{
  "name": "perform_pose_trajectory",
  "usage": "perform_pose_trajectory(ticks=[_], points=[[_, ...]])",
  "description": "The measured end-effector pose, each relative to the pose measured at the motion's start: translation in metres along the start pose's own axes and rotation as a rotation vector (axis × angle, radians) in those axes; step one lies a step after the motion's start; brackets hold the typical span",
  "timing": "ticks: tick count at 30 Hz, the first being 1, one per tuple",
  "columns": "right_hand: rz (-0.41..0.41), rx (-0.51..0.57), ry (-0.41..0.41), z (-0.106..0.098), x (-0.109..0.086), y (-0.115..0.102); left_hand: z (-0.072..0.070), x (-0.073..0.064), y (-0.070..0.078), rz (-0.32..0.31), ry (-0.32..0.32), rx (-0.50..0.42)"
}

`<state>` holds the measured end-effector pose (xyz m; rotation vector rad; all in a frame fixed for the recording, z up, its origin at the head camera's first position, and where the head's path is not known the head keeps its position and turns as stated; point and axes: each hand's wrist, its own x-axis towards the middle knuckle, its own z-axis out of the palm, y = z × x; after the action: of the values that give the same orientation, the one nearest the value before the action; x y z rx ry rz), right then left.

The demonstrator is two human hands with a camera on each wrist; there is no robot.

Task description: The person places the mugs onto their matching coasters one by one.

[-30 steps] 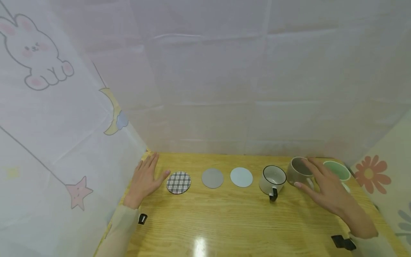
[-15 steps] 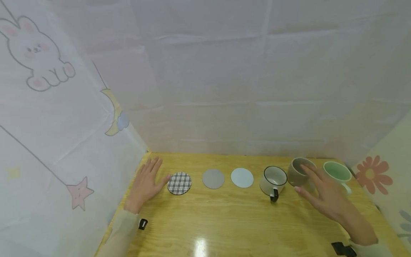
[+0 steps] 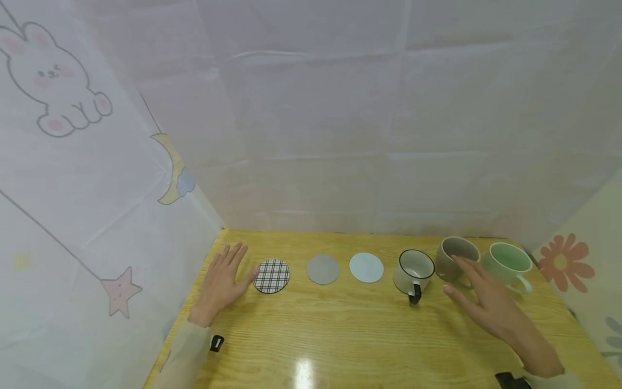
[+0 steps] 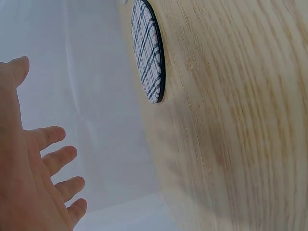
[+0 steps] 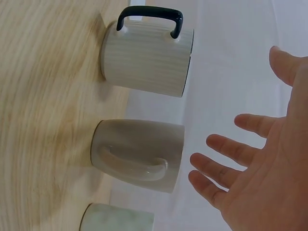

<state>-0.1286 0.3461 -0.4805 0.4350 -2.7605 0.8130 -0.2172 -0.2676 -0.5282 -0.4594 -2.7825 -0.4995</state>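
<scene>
My left hand [image 3: 222, 289] hovers with spread fingers at the table's left, its thumb beside a plaid round coaster [image 3: 271, 276]. In the left wrist view that hand holds nothing, and the coaster [image 4: 148, 53] lies flat, apart from it. On the right, my right hand [image 3: 493, 302] hangs with fingers extended in front of a grey-brown mug [image 3: 444, 265], partly covering it in the head view. The right wrist view shows a gap between fingers and this mug [image 5: 137, 154]. Left of it stands a white mug [image 3: 405, 282] with black rim and handle; right of it, a green mug [image 3: 510, 258].
A grey round coaster [image 3: 323, 269] and a pale blue one [image 3: 366, 267] lie in a row between the plaid coaster and the white mug. White sheeting [image 3: 311, 135] rises behind the wooden table [image 3: 301, 319] and along both sides.
My right hand has drawn back slightly toward me, uncovering more of the grey-brown mug and the green mug's handle. My left hand has shifted slightly back too. Mugs and coasters stay put.
</scene>
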Motion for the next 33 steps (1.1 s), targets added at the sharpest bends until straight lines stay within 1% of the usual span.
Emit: perform_pose_trajectory(ticks=[4,9,16,20,23,26,30,33], points=[[0.014,0.008,-0.003,0.005,-0.003,0.001,0.003,-0.002,0.0,-0.008,-0.008,-0.017],[0.031,0.028,-0.022,0.01,-0.005,0.003,0.005,-0.003,0.001,-0.002,-0.009,-0.023],[0.042,0.071,-0.009,0.019,-0.009,0.006,0.007,-0.004,0.002,-0.017,-0.029,-0.022],[0.06,0.102,-0.036,0.024,-0.01,0.006,0.01,-0.007,0.0,-0.021,-0.029,-0.019],[0.068,0.12,-0.058,0.027,-0.011,0.006,0.012,-0.008,-0.001,-0.027,-0.041,-0.011],[0.066,0.127,-0.059,0.029,-0.013,0.006,0.012,-0.009,0.0,-0.039,-0.056,-0.018],[0.063,0.131,-0.042,0.03,-0.016,0.006,0.015,-0.008,0.001,-0.045,-0.084,-0.038],[0.053,0.155,-0.039,0.033,-0.017,0.007,0.017,-0.008,0.0,-0.045,-0.104,-0.039]])
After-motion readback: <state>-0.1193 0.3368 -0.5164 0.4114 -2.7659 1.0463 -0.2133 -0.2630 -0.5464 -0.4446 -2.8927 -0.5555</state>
